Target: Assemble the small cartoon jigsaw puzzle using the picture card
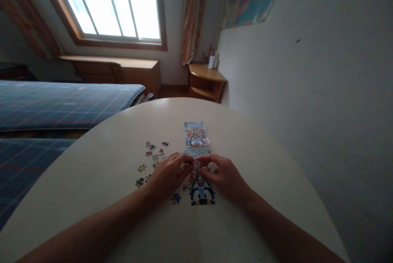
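A partly assembled jigsaw puzzle (201, 191) lies on the round pale table (92, 181), with a blue cartoon figure showing at its near edge. My left hand (167, 173) and my right hand (222, 175) rest over its upper part, fingertips pinched together where they meet near the middle. What the fingers pinch is too small to make out. Several loose puzzle pieces (150, 156) are scattered just left of my left hand. A small printed reference picture (195, 133) lies beyond the hands, and a strip of joined pieces (196, 152) sits right above the fingertips.
A bed with a blue plaid cover (61, 103) stands to the left of the table. A white wall (307, 91) runs close along the right. A wooden corner shelf (205, 80) and a low cabinet (123, 70) sit under the window at the back.
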{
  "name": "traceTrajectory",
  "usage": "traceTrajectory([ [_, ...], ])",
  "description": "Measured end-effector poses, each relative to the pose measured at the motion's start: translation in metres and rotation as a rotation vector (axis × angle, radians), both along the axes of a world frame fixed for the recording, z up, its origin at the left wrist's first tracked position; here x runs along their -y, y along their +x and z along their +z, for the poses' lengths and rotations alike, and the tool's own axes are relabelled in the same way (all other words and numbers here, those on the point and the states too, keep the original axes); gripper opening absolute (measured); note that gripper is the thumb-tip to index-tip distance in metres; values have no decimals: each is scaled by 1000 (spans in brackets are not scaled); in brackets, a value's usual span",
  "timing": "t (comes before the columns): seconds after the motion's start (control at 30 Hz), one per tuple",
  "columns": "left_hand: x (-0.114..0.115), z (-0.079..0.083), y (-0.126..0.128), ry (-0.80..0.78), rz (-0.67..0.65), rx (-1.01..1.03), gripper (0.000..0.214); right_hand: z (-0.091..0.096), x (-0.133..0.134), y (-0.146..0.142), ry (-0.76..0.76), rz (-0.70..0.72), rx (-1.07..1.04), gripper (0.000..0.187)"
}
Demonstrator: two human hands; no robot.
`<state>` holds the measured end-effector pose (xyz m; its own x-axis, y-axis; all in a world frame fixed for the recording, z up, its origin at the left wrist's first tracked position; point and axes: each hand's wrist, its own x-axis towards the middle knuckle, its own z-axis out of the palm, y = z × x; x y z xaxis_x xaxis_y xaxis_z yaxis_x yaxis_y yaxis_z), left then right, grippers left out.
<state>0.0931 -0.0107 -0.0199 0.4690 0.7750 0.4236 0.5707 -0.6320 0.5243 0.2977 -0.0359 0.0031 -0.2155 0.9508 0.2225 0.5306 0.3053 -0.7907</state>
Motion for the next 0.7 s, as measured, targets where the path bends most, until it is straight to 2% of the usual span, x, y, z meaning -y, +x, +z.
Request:
traceTrajectory([
  [0.7, 1, 1, -1, -7, 6, -20, 8, 2, 1, -2, -17, 13, -16, 19],
])
